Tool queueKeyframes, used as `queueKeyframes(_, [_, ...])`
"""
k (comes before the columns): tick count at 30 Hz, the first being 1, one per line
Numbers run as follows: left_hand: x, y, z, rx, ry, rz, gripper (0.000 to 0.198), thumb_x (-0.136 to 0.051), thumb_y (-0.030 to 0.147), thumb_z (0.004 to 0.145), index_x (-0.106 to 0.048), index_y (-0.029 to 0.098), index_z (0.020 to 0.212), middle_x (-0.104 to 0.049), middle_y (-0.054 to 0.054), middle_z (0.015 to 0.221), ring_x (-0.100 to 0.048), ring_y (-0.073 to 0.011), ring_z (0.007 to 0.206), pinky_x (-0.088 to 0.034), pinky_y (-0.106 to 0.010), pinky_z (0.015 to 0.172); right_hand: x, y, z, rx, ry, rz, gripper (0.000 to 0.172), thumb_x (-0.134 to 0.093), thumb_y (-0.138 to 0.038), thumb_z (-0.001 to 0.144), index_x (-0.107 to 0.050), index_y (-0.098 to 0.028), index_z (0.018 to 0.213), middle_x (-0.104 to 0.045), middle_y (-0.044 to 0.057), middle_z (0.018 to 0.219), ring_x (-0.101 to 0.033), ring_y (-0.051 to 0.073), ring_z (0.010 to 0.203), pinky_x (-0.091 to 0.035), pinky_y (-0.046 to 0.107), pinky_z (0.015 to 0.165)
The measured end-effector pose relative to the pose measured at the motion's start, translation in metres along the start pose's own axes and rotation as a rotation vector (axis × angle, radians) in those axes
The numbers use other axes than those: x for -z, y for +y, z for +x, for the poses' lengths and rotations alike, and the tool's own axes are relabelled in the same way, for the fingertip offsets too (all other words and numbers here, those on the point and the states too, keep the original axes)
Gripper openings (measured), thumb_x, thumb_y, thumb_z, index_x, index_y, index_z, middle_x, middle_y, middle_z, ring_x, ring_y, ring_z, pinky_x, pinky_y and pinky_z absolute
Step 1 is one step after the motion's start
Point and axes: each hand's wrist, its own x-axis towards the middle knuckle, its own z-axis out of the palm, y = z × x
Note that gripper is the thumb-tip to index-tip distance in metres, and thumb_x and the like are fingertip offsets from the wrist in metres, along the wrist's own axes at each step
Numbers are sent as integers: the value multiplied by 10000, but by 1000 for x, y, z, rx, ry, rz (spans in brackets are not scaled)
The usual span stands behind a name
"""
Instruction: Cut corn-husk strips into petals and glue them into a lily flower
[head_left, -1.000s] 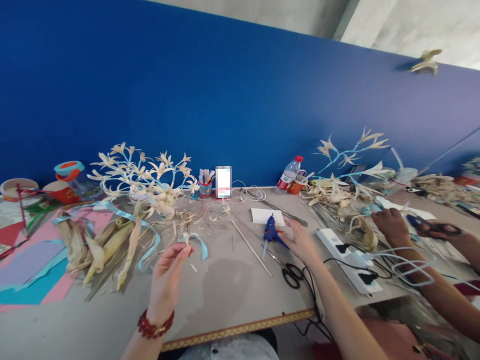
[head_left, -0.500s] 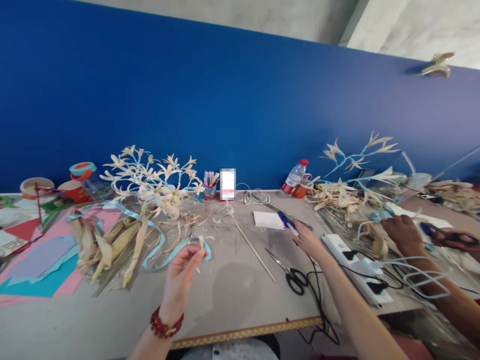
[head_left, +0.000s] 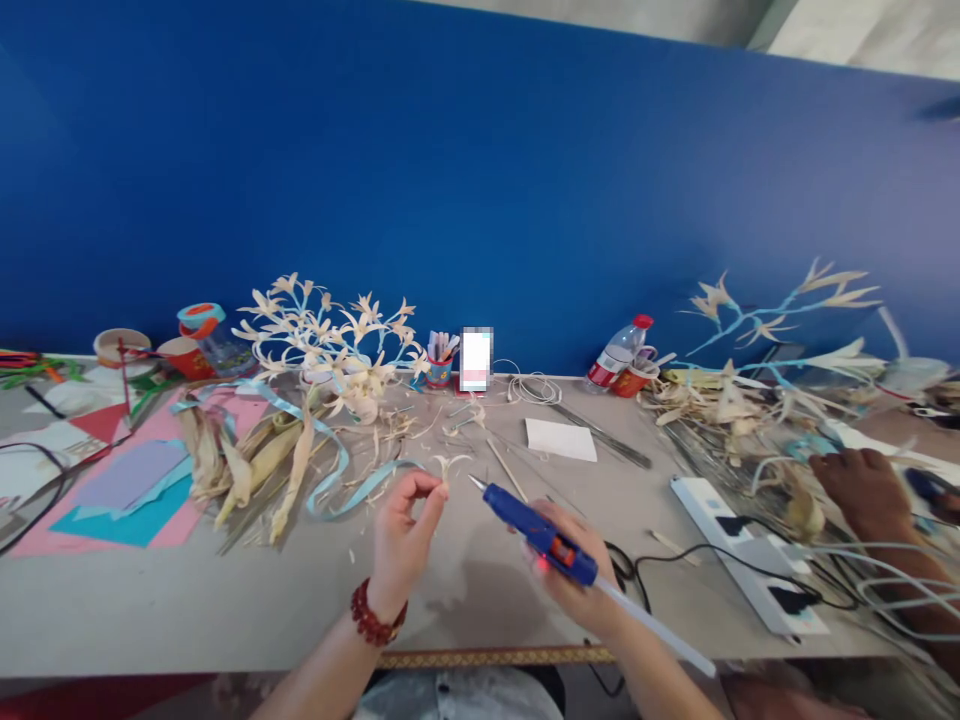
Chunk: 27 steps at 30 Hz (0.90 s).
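Observation:
My right hand (head_left: 574,570) is wrapped round a blue hot glue gun (head_left: 538,532), with a long glue stick (head_left: 656,628) out of its back end. A small red light glows on the gun. Its metal nozzle points left, towards my left hand (head_left: 411,530), and stays a short way apart from it. Between thumb and fingers, my left hand pinches a small pale corn-husk flower (head_left: 450,468) with its petals up. Light blue ribbon (head_left: 360,490) lies on the table just behind that hand. Dried corn husks (head_left: 259,465) lie further left.
A branch of husk flowers (head_left: 330,345) stands at the back left. A phone (head_left: 475,360), a bottle (head_left: 619,352) and white paper (head_left: 561,440) are at the back. On the right lie a power strip (head_left: 742,550) and cables, beside a co-worker's hand (head_left: 859,490).
My right hand has brought the glue gun from the right, near the paper, in close to my left hand. The view has shifted left. The husk piece is still pinched, now plainly seen.

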Motion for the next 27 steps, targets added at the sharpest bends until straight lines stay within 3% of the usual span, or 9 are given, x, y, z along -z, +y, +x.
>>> queueKeyframes(3, [0, 3, -1, -62, 12, 60, 134, -587, 305, 862, -616, 190, 800, -611, -7, 743, -561, -158, 725, -430, -256, 698, -8, -10, 6, 107, 25, -121, 241, -522, -287, 836, -543, -232, 1070, -677, 79, 962, -662, 220, 822, -522, 315, 717])
queueKeyframes(9, [2, 10, -2, -197, 42, 189, 105, -588, 253, 858, -628, 192, 782, -625, -5, 739, -583, -163, 732, -436, -264, 711, -12, -21, 19, 190, -4, -222, 169, -482, -288, 850, -521, -225, 1002, -666, 57, 847, -650, 185, 711, -500, 260, 641])
queueKeyframes(27, [2, 11, -3, -248, 41, 219, 96, -588, 239, 866, -613, 198, 783, -626, -10, 753, -588, -163, 746, -444, -277, 719, -13, -20, 19, 152, -40, -293, 122, -456, -328, 851, -501, -216, 871, -600, 29, 723, -569, 160, 591, -436, 245, 554])
